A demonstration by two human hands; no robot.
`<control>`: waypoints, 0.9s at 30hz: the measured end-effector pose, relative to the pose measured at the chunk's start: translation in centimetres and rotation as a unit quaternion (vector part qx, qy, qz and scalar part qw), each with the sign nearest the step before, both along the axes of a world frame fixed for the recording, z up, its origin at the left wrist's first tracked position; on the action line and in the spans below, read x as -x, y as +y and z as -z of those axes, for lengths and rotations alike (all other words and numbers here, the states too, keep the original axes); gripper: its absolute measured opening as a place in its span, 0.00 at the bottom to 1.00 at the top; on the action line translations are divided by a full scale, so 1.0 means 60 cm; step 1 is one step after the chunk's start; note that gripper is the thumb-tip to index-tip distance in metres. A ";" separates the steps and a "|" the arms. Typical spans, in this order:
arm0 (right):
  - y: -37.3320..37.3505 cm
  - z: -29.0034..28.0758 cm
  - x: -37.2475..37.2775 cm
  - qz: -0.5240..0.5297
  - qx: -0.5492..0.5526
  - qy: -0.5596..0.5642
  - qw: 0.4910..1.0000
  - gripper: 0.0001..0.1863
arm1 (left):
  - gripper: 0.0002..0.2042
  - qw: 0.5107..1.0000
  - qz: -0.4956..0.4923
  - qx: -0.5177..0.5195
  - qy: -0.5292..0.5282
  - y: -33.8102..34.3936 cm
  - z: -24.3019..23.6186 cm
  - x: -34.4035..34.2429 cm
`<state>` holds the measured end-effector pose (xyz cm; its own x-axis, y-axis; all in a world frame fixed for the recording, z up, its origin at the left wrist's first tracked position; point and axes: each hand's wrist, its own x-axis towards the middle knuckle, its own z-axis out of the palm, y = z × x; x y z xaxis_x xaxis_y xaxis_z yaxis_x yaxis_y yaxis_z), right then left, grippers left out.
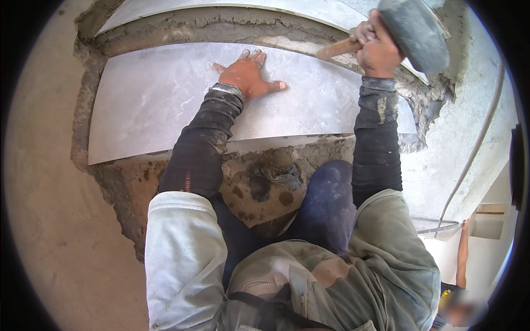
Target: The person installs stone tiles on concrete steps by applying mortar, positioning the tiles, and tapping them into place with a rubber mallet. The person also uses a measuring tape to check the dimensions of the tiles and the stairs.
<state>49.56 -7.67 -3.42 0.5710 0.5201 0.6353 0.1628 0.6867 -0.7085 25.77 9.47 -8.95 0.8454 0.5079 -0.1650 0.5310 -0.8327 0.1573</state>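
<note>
Wall (47, 182) runs down the left side, plain and tan. Another person (461, 256) at far lower right, one arm up, only partly in frame. Big grey slab (154, 105) lies across the step in front of the wearer, long edges curved, left end next to rough mortar (113, 187). Second slab (144, 8) sits beyond it, cut off by the top of the view; a rough mortar strip (182, 34) between the two. Black mallet (415, 38), wooden handle, is up over the right end of the near slab. Right hand (381, 51) grips the handle, fingers wrapped. Left hand (248, 76) open, fingers spread on the near slab around mid-length. Crumpled rag-like bit (286, 176) below the near slab, kind unclear.
</note>
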 end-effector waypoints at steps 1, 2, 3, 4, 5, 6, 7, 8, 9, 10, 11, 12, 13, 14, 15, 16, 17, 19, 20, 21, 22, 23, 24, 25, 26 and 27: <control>-0.006 -0.013 0.001 -0.018 -0.016 -0.008 1.000 0.10 | 0.56 1.000 -0.002 0.002 0.001 -0.001 0.000 -0.003; 0.004 0.009 0.000 0.182 -0.002 -0.189 0.965 0.10 | 0.55 1.000 -0.001 0.004 0.003 -0.003 -0.004 -0.004; 0.021 0.043 -0.002 0.368 0.014 -0.357 0.859 0.10 | 0.55 1.000 0.000 0.006 0.005 -0.005 -0.005 -0.006; 0.023 0.047 -0.014 0.359 0.010 -0.388 0.849 0.07 | 0.55 1.000 -0.001 0.005 -0.002 -0.002 -0.003 -0.005; 0.015 0.053 -0.025 0.350 0.010 -0.419 0.837 0.08 | 0.54 1.000 0.000 0.004 -0.009 0.001 0.002 -0.005; 0.010 0.054 -0.040 0.342 0.005 -0.451 0.824 0.12 | 0.54 1.000 0.002 0.004 -0.016 0.004 0.005 -0.006; -0.010 0.057 -0.090 0.090 -0.014 -0.305 0.948 0.18 | 0.54 1.000 0.010 0.003 -0.023 -0.004 0.004 -0.018; -0.003 0.079 -0.048 0.319 0.088 -0.325 0.886 0.20 | 0.54 1.000 0.000 -0.003 -0.019 0.002 0.009 -0.011; 0.010 0.098 -0.007 0.499 0.219 -0.316 0.777 0.21 | 0.55 1.000 -0.009 -0.009 -0.015 0.008 0.013 -0.005; 0.001 0.111 -0.045 0.527 0.140 -0.441 0.713 0.22 | 0.55 1.000 0.011 -0.005 -0.010 -0.012 0.006 -0.023; 0.010 0.092 -0.023 0.501 0.162 -0.425 0.736 0.23 | 0.55 1.000 0.008 -0.011 0.004 -0.008 -0.001 -0.016; 0.017 0.074 0.001 0.475 0.184 -0.409 0.758 0.24 | 0.56 1.000 0.005 -0.017 0.017 -0.004 -0.005 -0.011; 0.021 0.064 0.021 0.400 0.152 -0.312 0.848 0.20 | 0.57 1.000 0.003 -0.016 0.008 0.001 -0.003 -0.008; 0.010 0.059 0.027 0.326 0.123 -0.213 0.913 0.19 | 0.57 1.000 0.007 -0.013 0.005 -0.003 0.000 -0.018; -0.001 0.065 0.025 0.405 0.144 -0.292 0.854 0.20 | 0.58 1.000 0.012 -0.009 -0.001 -0.008 0.001 -0.030; -0.001 0.081 0.033 0.472 0.161 -0.359 0.789 0.21 | 0.59 1.000 0.009 -0.008 -0.001 -0.009 -0.004 -0.029; 0.030 0.093 0.026 0.523 0.137 -0.418 0.730 0.23 | 0.59 1.000 0.029 -0.003 -0.009 -0.011 0.000 -0.037; 0.075 0.082 0.034 0.547 0.113 -0.496 0.665 0.26 | 0.59 0.999 0.028 -0.004 -0.020 0.019 0.015 -0.023; 0.079 0.069 0.071 0.531 0.123 -0.518 0.659 0.26 | 0.59 0.998 0.041 0.015 -0.037 0.035 0.027 -0.013; 0.093 0.066 0.092 0.511 0.126 -0.535 0.661 0.24 | 0.59 0.997 0.049 0.035 -0.055 0.056 0.040 -0.003; 0.100 0.064 0.110 0.493 0.131 -0.552 0.659 0.22 | 0.59 0.994 0.056 0.054 -0.075 0.073 0.040 0.015; 0.088 0.098 0.075 0.441 0.153 -0.517 0.717 0.19 | 0.60 0.994 0.054 0.075 -0.065 0.033 0.005 0.014; 0.088 0.123 0.053 0.389 0.159 -0.469 0.777 0.16 | 0.61 0.991 0.076 0.084 -0.076 0.020 -0.007 0.027; 0.095 0.134 0.075 0.227 0.196 -0.326 0.897 0.14 | 0.62 0.989 0.080 0.097 -0.076 0.025 0.003 0.062; 0.088 0.142 0.089 0.100 0.211 -0.137 0.963 0.14 | 0.57 0.989 0.101 0.093 -0.049 0.002 -0.007 0.097; 0.069 0.148 0.064 0.224 0.199 -0.299 0.906 0.14 | 0.57 0.985 0.144 0.064 -0.071 -0.023 0.000 0.122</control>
<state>45.72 -3.54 -12.29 0.3965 0.5767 0.7143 0.7991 0.1662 -0.5778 18.44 8.07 -8.97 0.9704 0.2269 -0.0823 0.2413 -0.9136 0.3272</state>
